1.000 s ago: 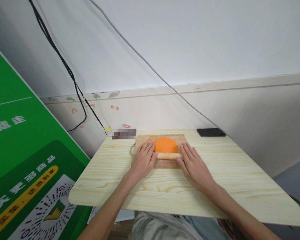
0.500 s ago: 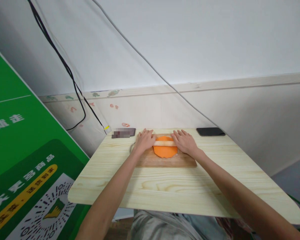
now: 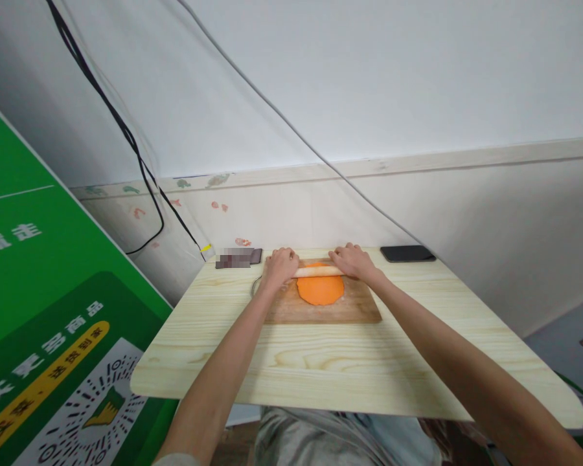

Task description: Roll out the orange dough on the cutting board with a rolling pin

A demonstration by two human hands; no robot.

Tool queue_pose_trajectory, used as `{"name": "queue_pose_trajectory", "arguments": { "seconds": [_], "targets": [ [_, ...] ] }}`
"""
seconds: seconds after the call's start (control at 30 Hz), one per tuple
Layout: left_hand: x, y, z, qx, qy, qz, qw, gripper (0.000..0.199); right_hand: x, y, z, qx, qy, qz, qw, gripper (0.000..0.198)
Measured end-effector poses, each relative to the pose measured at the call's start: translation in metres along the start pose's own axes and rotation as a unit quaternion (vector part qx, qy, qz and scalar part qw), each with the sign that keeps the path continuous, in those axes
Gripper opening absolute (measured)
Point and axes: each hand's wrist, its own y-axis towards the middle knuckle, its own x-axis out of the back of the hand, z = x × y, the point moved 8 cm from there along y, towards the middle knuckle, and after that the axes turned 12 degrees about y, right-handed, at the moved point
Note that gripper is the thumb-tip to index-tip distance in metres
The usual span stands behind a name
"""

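A pale wooden rolling pin (image 3: 313, 272) lies crosswise over a flat, roundish sheet of orange dough (image 3: 320, 291). My left hand (image 3: 280, 266) is closed over the pin's left end, fingers curled. At the other end, my right hand (image 3: 354, 261) grips it the same way. Most of the dough shows on the near side of the pin, with a thin strip visible beyond it. Underneath is a brown wooden board (image 3: 320, 316) with a metal ring handle (image 3: 255, 285) at its left side, partly behind my left wrist.
The board rests on a light wood-grain table (image 3: 291, 362). A dark phone (image 3: 408, 254) lies at the back right, and a dark flat item (image 3: 256, 256), partly blurred out, at the back left. A green printed panel (image 3: 43, 291) stands left. Cables (image 3: 126, 133) hang along the wall behind.
Both hands and the rolling pin have moved away from me toward the dough's far edge. My fingers, flatter before, are now more curled around the pin.
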Motion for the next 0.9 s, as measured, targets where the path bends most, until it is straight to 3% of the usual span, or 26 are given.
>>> {"name": "queue_pose_trajectory", "arguments": {
  "seconds": [0.57, 0.9],
  "targets": [
    [0.000, -0.004, 0.002, 0.016, 0.014, -0.022, 1.000, 0.043, 0.005, 0.031, -0.002, -0.050, 0.000, -0.027, 0.998, 0.051],
    [0.002, -0.007, 0.000, 0.004, 0.016, -0.015, 1.000, 0.041, 0.003, 0.005, 0.000, -0.022, -0.014, -0.038, 0.999, 0.052]
  ]
}}
